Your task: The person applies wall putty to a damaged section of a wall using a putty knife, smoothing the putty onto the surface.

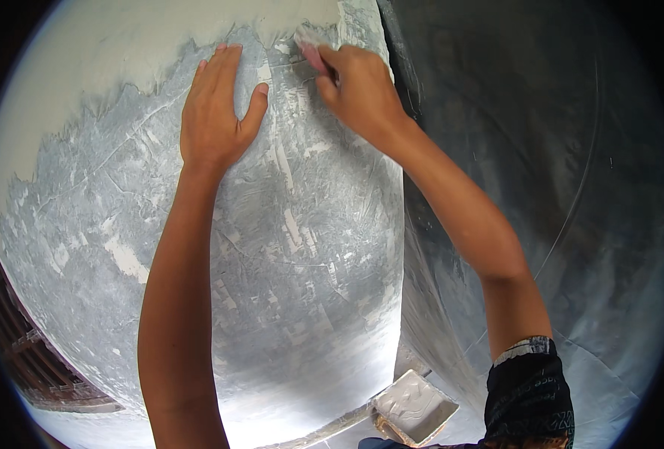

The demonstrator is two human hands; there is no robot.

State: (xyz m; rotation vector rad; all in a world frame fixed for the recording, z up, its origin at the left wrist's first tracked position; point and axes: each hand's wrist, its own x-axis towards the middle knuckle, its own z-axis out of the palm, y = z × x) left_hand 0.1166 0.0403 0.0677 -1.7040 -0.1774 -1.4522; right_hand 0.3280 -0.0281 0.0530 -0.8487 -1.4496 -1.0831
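Note:
My left hand (217,108) lies flat on the grey, patchy wall (272,194), its thumb held away from its fingers. To its right, my right hand (362,90) is closed around a paintbrush (314,55) with a pinkish handle. The brush tip is at the lower border of the cream paint (145,37), which covers the upper part of the wall. That border runs ragged down toward the left. Scattered pale streaks mark the grey surface below it.
Low down, near the wall's foot, stands a rectangular container (452,408) with cream paint inside. A dark wall (541,150) fills the right side, past the corner edge. Brown slatted bars (40,352) show at the lower left.

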